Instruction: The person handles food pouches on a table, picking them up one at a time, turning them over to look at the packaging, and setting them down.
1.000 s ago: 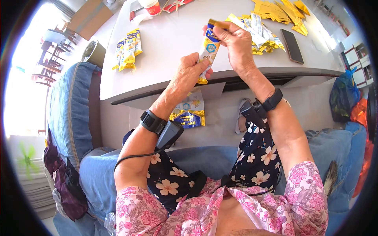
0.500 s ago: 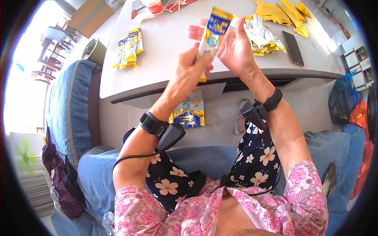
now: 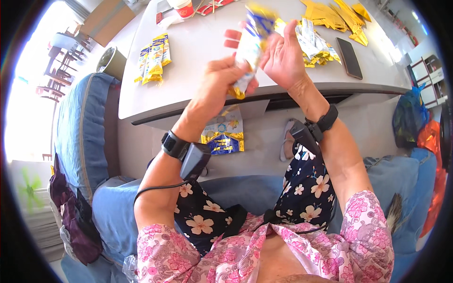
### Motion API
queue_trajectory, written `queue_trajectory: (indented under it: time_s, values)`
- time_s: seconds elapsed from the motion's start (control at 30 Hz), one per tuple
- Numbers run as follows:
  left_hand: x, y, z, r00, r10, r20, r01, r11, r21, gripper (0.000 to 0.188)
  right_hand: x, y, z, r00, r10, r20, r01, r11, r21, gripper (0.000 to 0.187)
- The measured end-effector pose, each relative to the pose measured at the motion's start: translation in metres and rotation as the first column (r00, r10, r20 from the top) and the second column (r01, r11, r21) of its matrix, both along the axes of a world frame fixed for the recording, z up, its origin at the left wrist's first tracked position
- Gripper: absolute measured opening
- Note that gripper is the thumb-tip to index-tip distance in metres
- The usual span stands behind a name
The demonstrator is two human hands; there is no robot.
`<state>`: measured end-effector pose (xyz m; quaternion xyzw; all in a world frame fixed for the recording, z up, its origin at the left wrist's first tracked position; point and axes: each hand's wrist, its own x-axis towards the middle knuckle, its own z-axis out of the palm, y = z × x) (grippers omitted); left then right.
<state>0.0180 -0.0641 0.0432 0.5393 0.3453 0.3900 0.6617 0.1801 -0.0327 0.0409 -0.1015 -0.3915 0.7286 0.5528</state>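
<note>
My left hand point(image 3: 218, 81) pinches the lower end of a narrow white, blue and gold foil packet point(image 3: 249, 52) above the table edge. Motion blurs the packet's upper part. Behind it, my right hand point(image 3: 284, 63) is open, thumb up and palm toward me, its fingers stretched leftward and partly hidden by the packet. To the left, a small stack of similar packets point(image 3: 155, 60) lies on the white table point(image 3: 188, 89). Right of my hands lies a pile of white and gold packets point(image 3: 317, 49).
Beside the pile is a dark phone point(image 3: 349, 57), with flattened gold wrappers point(image 3: 325, 14) beyond. A red-and-white paper cup point(image 3: 183, 8) stands at the far edge. A larger blue, white and gold bag point(image 3: 224, 134) is below the table edge, near a bin point(image 3: 112, 61) further left.
The packet's lower end has swung slightly left and down with my left hand, and its top has blurred. My right hand stays nearly in place, open.
</note>
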Motion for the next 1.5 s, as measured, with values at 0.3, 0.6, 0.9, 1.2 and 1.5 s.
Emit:
queue_trajectory:
  time_s: [0.3,0.6,0.9,1.2,1.5]
  values:
    - [0.001,0.005,-0.011,0.982,-0.022,-0.189,0.018,1.000,-0.025,0.027,0.005,0.003,-0.007,0.997,0.031,0.067,-0.031,1.000,0.001,0.102]
    - [0.002,0.003,-0.012,0.998,0.005,-0.065,-0.007,0.999,-0.043,0.032,0.007,0.000,-0.006,0.992,-0.108,0.067,0.100,0.989,0.107,0.061]
    - [0.001,0.007,-0.022,0.970,0.055,-0.235,-0.055,0.998,0.006,0.029,0.029,0.014,-0.014,0.959,-0.281,-0.033,0.282,0.960,-0.001,0.039]
    - [-0.001,0.008,-0.025,0.975,0.074,-0.210,-0.068,0.997,0.038,0.023,0.038,0.020,-0.024,0.941,-0.302,-0.152,0.288,0.952,-0.106,0.043]
    - [0.010,0.007,-0.022,0.991,0.095,-0.093,-0.089,0.994,0.067,0.020,0.060,0.041,-0.043,0.882,-0.157,-0.444,0.091,0.982,-0.168,0.042]
